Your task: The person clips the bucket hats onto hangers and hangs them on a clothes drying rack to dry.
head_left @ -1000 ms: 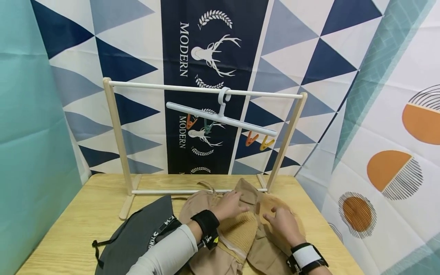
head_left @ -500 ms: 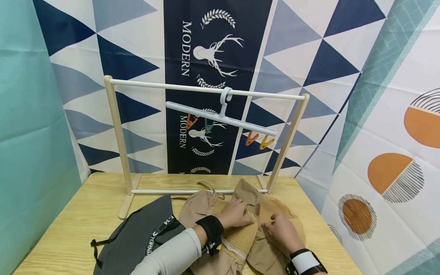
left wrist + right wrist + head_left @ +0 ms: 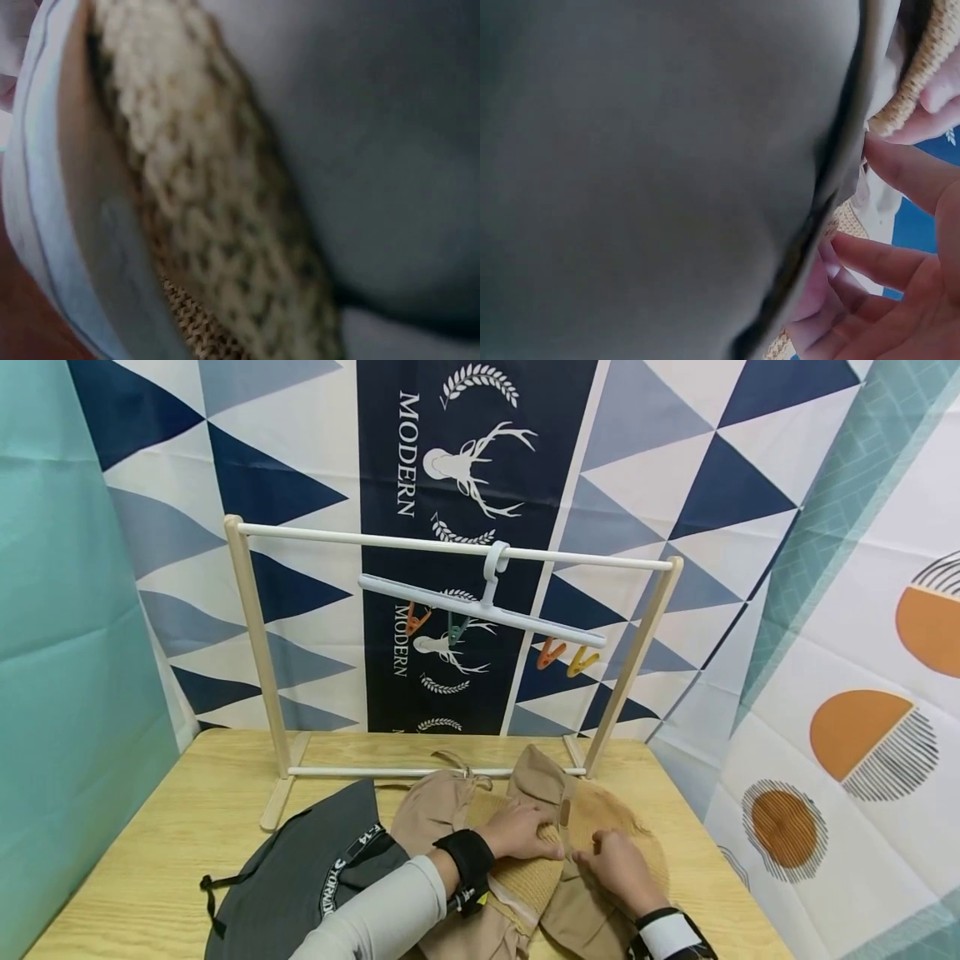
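Observation:
A tan sun hat of cloth and woven straw (image 3: 527, 878) lies on the table under both hands; a second straw-and-cloth part (image 3: 611, 806) spreads on its right, and I cannot tell whether it is the same hat. My left hand (image 3: 519, 832) grips the straw edge from above. To its right, my right hand (image 3: 618, 868) pinches the cloth edge between thumb and fingers; the right wrist view shows its fingers (image 3: 881, 259) at the rim. Woven straw (image 3: 202, 165) and blurred cloth fill the left wrist view. Beside the left forearm lies a dark grey hat (image 3: 288, 868) with a strap.
A wooden rack (image 3: 258, 635) with white rods stands at the back of the table (image 3: 172, 827). From its top rod hangs a pale blue hanger (image 3: 487, 610), tilted, with several coloured clips, among them a yellow clip (image 3: 581, 662). Patterned cloths cover the walls.
My left hand has moved right and slightly down, its fingers now bent over the straw edge. The right hand has drawn its fingertips together on the cloth. The view has tilted slightly.

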{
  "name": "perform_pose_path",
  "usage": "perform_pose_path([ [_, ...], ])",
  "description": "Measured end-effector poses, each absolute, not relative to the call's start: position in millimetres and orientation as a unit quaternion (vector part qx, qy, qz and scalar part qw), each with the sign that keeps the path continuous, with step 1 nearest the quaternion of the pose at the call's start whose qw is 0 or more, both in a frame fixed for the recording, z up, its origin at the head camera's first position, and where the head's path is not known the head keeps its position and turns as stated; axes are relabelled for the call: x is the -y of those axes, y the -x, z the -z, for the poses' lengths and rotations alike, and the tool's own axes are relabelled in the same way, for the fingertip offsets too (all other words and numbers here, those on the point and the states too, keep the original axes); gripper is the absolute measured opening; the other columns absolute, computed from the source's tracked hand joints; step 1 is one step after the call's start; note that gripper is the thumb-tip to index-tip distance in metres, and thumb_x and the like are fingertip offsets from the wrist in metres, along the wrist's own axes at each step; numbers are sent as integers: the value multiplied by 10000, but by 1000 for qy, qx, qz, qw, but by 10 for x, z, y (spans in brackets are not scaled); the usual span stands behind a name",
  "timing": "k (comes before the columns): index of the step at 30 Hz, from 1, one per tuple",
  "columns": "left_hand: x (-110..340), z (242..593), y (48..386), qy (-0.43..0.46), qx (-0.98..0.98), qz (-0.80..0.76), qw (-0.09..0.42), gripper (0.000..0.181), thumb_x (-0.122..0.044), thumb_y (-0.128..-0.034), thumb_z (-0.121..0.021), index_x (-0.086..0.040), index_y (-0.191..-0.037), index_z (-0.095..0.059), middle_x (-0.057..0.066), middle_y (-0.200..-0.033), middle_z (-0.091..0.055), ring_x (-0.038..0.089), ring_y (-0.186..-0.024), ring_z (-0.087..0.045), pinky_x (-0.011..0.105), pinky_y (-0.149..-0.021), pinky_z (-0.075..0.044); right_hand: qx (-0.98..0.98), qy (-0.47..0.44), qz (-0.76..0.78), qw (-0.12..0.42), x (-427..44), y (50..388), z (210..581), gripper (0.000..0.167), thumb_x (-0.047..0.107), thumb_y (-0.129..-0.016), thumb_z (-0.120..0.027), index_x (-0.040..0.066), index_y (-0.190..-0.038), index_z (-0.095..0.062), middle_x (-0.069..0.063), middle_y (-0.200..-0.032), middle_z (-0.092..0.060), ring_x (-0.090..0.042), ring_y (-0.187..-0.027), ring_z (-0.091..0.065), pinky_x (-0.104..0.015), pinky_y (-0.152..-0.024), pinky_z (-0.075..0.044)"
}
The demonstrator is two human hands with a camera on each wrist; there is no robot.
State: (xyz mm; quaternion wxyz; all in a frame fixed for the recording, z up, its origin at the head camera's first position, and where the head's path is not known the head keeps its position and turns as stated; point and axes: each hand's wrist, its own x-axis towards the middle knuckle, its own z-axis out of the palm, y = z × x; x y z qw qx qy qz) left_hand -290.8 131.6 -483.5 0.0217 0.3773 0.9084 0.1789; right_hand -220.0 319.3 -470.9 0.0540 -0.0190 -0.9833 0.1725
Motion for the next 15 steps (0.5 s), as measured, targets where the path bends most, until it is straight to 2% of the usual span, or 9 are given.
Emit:
perform_pose_path([
  [7,-1327,4850,2875,-370,-912,-167,59,611,-579,-880,-626,-194,-1353,-586,20,-1358,-592,192,-1327,-498,415,-1180,-282,977,35,-205,33,-3302,2205,4616,419,216,-868,-710,-131,-1090,-635,-263,-986,-709,-388,-904,-690,-495,-780,-536],
  [11,-1327,4871,2875,-370,-912,-163,68,606,-570,-894,-613,-193,-1367,-575,27,-1373,-587,203,-1344,-484,393,-1188,-270,978,44,-201,34,-3426,2214,4513,435,234,-898,-680,-143,-1111,-631,-287,-986,-701,-378,-872,-693,-488,-747,-538],
  [15,-1340,4906,2905,-369,-913,-161,63,607,-571,-892,-616,-196,-1367,-575,37,-1373,-579,216,-1339,-481,353,-1162,-312,980,57,-184,49,-3545,2191,4449,449,234,-905,-666,-154,-1128,-628,-321,-1032,-679,-413,-863,-681,-508,-735,-534],
])
